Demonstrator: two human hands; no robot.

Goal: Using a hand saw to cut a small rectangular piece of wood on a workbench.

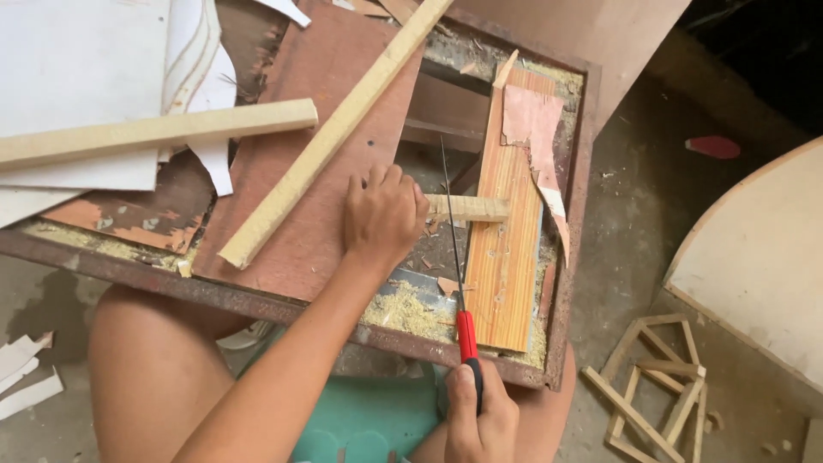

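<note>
Right hand (480, 411) fingers clenched round red-handled saw (459, 274); left hand (381, 214) fingers clamping small wood strip (471, 207).

A head-worn camera looks steeply down, close in, over the person's knees onto a rusty metal frame (566, 283) cluttered with wood, floor visible along the right side.

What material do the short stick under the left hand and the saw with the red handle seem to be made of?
The short stick looks like pale, unfinished wood: matte, with grain lines and a rough cut end. The saw has a thin dark blade, probably metal; its glossy red handle, gripped by the right hand, looks like plastic.
</note>
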